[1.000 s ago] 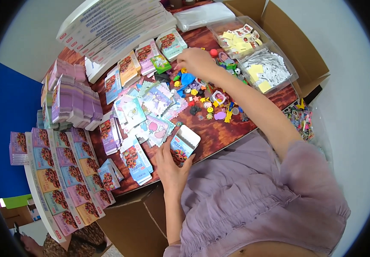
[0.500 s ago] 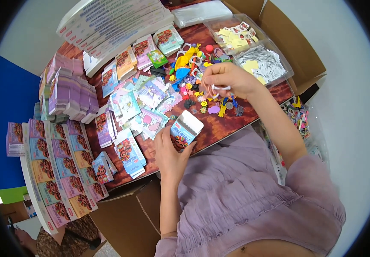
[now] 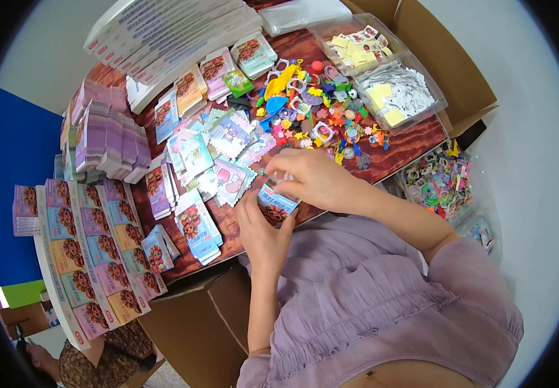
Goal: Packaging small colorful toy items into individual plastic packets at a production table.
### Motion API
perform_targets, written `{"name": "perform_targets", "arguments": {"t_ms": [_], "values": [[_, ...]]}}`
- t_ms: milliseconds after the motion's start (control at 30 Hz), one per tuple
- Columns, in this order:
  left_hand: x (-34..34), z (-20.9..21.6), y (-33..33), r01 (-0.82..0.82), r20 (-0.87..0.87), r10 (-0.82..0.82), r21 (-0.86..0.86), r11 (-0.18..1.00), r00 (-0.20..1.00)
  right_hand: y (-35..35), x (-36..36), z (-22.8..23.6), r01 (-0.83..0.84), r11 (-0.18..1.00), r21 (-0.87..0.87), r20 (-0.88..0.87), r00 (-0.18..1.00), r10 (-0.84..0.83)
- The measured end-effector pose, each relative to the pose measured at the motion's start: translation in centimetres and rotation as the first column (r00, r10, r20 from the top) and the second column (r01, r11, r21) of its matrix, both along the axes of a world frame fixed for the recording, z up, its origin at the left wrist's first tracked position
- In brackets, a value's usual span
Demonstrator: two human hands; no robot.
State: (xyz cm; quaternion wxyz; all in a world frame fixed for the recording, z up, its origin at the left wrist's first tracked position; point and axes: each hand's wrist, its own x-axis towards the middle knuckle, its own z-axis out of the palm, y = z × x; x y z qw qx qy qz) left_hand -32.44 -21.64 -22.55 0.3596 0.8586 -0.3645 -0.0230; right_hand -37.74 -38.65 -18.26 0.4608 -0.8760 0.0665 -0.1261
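Note:
My left hand (image 3: 263,236) is wrapped round a small blue card box (image 3: 275,205) with a printed character, held at the table's front edge. Over the box's top end reaches my right hand (image 3: 318,180), its fingers bent and closed at the opening. Whatever they pinch is hidden. Just beyond lies a heap of small colourful plastic trinkets (image 3: 318,107). To the left of the box, square wavy-edged printed packets (image 3: 227,145) are spread in a loose pile. Flat blue boxes (image 3: 198,226) lie stacked nearest my left hand.
Display trays of boxes (image 3: 92,258) stand at the left, beside stacked purple cartons (image 3: 111,139). Clear plastic tubs (image 3: 438,110) hold paper slips at the far right. An open cardboard box (image 3: 451,71) stands behind them. A bag of trinkets (image 3: 444,178) sits beside the table. Another person (image 3: 101,355) is at lower left.
My right hand has moved from the trinket heap, where it held small pale trinkets, down and left to the box's open top. My left hand keeps holding the box.

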Motion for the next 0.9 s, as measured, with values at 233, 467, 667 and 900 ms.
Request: {"name": "perform_targets", "arguments": {"t_ms": [233,467,667,900], "values": [[-0.1,-0.1,0.1,-0.049,-0.077,0.045,-0.044,0.998,0.996,0.8,-0.1,0.5,-0.047,0.993,-0.11,0.103,0.993,0.059],[-0.4,0.4,-0.5,-0.057,-0.135,0.042,-0.112,0.992,0.99,2.6,-1.2,0.0,0.067,0.926,-0.371,0.227,0.974,0.021],[0.0,-0.7,-0.2,-0.001,-0.052,-0.006,-0.132,0.991,0.999,-1.3,-3.8,-0.5,0.194,0.977,-0.088,0.275,0.947,-0.163],[-1.2,1.0,-1.9,0.132,-0.096,-0.135,-0.041,0.99,0.986,-18.8,-11.9,-2.3,0.776,0.577,-0.254,0.102,0.615,-0.782]]}}
